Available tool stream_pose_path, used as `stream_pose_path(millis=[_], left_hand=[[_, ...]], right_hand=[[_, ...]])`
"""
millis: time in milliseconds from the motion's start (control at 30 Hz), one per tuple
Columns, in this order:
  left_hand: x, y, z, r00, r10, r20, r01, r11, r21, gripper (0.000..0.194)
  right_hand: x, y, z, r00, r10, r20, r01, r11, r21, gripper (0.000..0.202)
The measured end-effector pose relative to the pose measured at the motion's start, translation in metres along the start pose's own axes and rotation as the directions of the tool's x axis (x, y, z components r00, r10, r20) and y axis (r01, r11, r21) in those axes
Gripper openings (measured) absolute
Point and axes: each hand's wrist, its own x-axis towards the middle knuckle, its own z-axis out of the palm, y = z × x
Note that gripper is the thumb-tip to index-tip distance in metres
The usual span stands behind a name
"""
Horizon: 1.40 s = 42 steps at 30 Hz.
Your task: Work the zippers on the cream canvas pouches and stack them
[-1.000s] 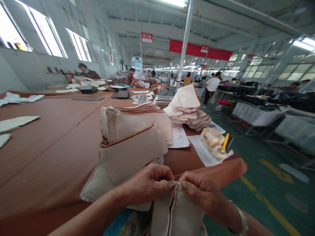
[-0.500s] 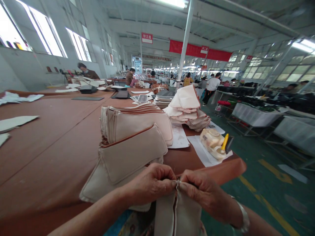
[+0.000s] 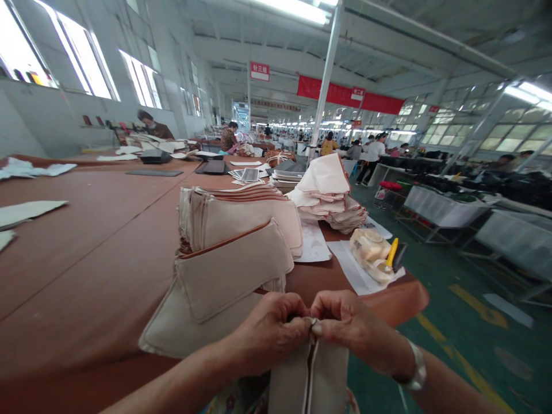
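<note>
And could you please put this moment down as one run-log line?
left hand: pinching far end of beige piece | right hand: pinching same end | beige panels: piled on brown table

Cream piece (image 3: 288, 382) ran off the bottom edge, lower end unseen; its top was partly hidden by the left-hand grip (image 3: 276, 329) and right-hand grip (image 3: 356, 326), several fingertips out of sight. Left forearm (image 3: 185, 368) and right forearm (image 3: 452, 382) were cut off below; the left one hid part of a flat panel (image 3: 172, 328). Worktop (image 3: 86, 247) was clipped at left. Far banner (image 3: 276, 106) lettering was too small to read, distant workers (image 3: 329, 146) blurry.
</note>
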Motion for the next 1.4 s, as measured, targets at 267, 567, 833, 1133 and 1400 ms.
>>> stream_pose_path(millis=[267,567,833,1133,1400], left_hand=[[0.002,-0.005,0.0,0.995,-0.058,0.084,0.078,0.961,-0.264,0.018],[-0.004,0.008,-0.011,0.978,0.208,0.014,-0.2,0.916,0.349,0.014],[-0.002,0.011,-0.007,0.973,0.226,0.054,-0.224,0.847,0.482,0.021],[0.001,0.001,-0.001,0.999,0.002,-0.039,-0.002,1.0,0.008,0.013],[0.001,-0.003,0.009,0.982,-0.182,0.045,0.175,0.804,-0.569,0.02]], right_hand=[[-0.001,0.011,0.009,0.997,0.033,-0.069,-0.025,0.993,0.111,0.01],[0.0,0.011,0.011,0.991,0.102,-0.081,-0.098,0.994,0.051,0.013],[0.001,0.017,0.011,0.989,0.114,-0.09,-0.108,0.991,0.073,0.012],[-0.007,0.012,0.021,0.965,-0.194,-0.175,0.111,0.911,-0.398,0.009],[-0.006,0.019,0.009,0.988,-0.148,-0.052,0.144,0.987,-0.071,0.019]])
